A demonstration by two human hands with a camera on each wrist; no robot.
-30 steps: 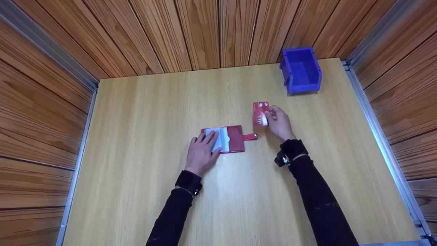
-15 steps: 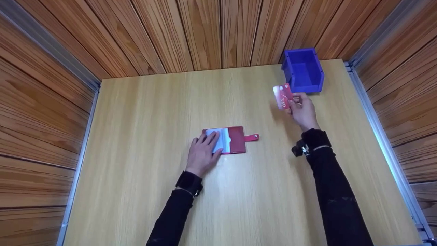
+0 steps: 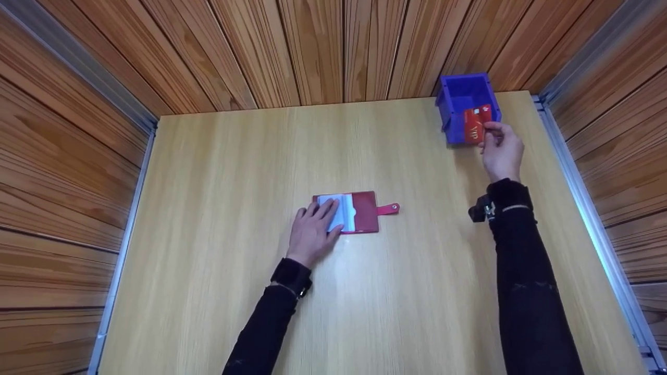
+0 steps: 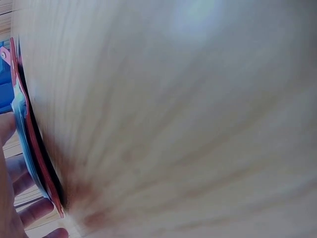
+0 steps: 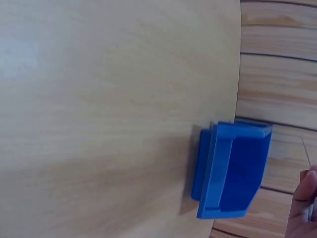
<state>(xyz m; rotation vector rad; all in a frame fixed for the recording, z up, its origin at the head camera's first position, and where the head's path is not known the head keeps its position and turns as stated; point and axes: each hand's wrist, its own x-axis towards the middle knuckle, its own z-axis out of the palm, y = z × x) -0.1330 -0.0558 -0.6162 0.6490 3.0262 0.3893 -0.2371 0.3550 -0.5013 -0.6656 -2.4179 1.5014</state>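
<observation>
Thumb and fingers of my right hand (image 3: 503, 151) pinch a red VIP card (image 3: 473, 125) by its right edge. In the head view the card overlaps the front of a blue-purple bin (image 3: 444, 117) at the back right. The right wrist view shows the hand (image 5: 303, 206) off to one side of the bin (image 5: 223, 173), with the card seen edge-on. My left hand (image 3: 311, 229) rests flat on an opened red card wallet (image 3: 365, 211), fingers across its clear sleeves (image 3: 338, 213). From the left wrist view, the wallet (image 4: 37, 134) appears edge-on beside the fingers.
The wallet's snap strap (image 3: 388, 209) sticks out to the right. A light wooden table (image 3: 234, 166) lies beneath everything, with plank walls (image 3: 312, 52) at the back and sides and metal rails (image 3: 578, 203) along its side edges.
My right hand has carried the card from near the wallet, rightward and away from me, to the bin. The left hand has stayed on the wallet.
</observation>
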